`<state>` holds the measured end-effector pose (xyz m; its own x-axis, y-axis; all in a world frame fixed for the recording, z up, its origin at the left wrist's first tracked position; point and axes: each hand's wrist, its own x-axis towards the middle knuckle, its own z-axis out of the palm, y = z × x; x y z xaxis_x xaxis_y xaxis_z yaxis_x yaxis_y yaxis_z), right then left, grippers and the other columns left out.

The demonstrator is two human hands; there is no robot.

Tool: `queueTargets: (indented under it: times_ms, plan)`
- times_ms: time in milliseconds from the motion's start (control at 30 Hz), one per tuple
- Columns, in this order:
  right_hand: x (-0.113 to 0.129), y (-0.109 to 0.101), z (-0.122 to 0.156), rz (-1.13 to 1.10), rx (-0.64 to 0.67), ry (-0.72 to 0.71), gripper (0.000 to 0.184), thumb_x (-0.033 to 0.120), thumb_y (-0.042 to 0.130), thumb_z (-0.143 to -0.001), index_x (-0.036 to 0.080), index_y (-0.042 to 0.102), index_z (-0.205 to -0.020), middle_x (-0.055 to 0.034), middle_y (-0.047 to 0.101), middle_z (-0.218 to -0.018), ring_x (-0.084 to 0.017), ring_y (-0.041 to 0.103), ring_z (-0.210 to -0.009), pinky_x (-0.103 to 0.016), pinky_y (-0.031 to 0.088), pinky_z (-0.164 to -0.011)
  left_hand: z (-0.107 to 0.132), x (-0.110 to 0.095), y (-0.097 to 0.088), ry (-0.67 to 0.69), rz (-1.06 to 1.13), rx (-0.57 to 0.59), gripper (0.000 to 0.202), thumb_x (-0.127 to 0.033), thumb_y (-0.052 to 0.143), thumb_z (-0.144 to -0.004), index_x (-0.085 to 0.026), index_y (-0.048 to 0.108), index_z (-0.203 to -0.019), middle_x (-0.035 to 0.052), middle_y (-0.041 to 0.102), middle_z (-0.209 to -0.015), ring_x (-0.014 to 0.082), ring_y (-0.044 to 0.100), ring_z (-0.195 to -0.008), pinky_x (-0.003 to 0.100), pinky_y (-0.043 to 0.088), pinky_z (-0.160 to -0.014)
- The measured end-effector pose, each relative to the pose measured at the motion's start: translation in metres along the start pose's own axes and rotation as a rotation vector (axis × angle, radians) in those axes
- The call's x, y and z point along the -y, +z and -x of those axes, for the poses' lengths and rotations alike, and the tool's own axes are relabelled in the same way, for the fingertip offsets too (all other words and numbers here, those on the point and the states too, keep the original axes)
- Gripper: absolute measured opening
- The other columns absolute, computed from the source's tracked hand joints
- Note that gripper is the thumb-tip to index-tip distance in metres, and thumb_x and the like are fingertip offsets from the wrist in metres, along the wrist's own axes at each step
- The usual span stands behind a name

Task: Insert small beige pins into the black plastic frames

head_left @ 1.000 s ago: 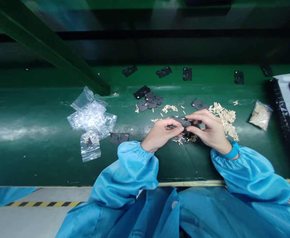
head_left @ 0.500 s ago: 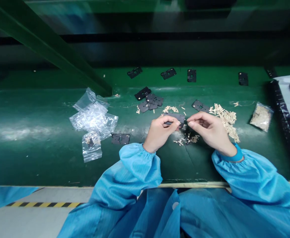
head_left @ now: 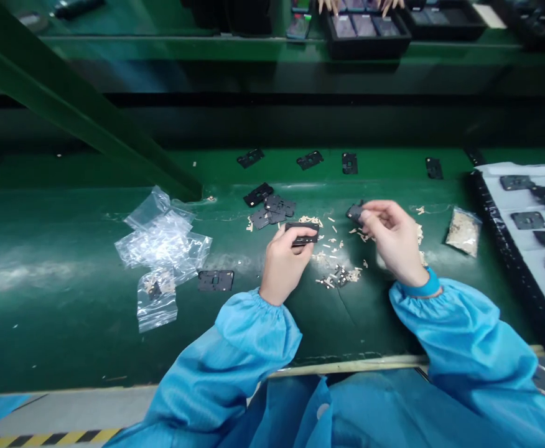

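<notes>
Black plate pinched between thumb and fingers of the left hand; right hand has thumb and fingertips nipping a second plate, just the edge.

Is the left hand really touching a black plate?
Touching: in the head view, the left hand grips the black plastic plate, one finger lying across it.

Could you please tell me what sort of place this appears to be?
It is probably a factory assembly line: black plastic parts and small beige strips lie spread on a long green workbench, with yellow-and-black floor marking below.
</notes>
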<state>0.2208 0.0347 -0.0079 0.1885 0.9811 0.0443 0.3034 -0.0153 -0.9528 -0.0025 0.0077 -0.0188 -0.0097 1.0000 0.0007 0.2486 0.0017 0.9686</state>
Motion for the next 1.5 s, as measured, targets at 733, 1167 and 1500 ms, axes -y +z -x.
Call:
queueTargets:
  times_ms: [733, 1167, 1500]
  plan:
    - [-0.007, -0.027, -0.134, 1.233, 0.019, -0.179, 0.06, 0.015, 0.043, -0.092, 0.005, 0.037, -0.152, -0.0226, 0.076, -0.1, -0.037, 0.071, -0.088, -0.044, 0.052, -0.078, 0.003, 0.012, 0.004, 0.04, 0.034, 0.058, 0.026, -0.041, 0.06, -0.098, -0.025, 0.079, -0.103, 0.0059, 0.072, -0.111, 0.0188, 0.072, -0.095, 0.032, 0.065, -0.08]
    - [-0.013, -0.234, -0.067, 1.547, -0.28, 0.123, 0.061, 0.026, 0.05, -0.091, 0.001, 0.046, -0.146, -0.0272, 0.075, -0.093, -0.038, 0.072, -0.08, -0.042, 0.049, -0.068, 0.004, 0.006, 0.004, 0.002, 0.039, 0.105, 0.026, -0.043, 0.063, -0.095, -0.025, 0.08, -0.102, 0.0055, 0.071, -0.115, 0.0178, 0.073, -0.092, 0.033, 0.065, -0.086]
    - [0.012, -0.135, -0.056, 1.007, -0.13, -0.217, 0.058, 0.031, 0.058, -0.091, 0.007, 0.051, -0.144, -0.0169, 0.079, -0.102, -0.033, 0.073, -0.086, -0.043, 0.053, -0.078, 0.004, 0.007, 0.005, 0.021, 0.059, 0.096, 0.028, -0.043, 0.061, -0.096, -0.022, 0.079, -0.104, 0.0067, 0.072, -0.11, 0.0181, 0.072, -0.093, 0.031, 0.065, -0.082]
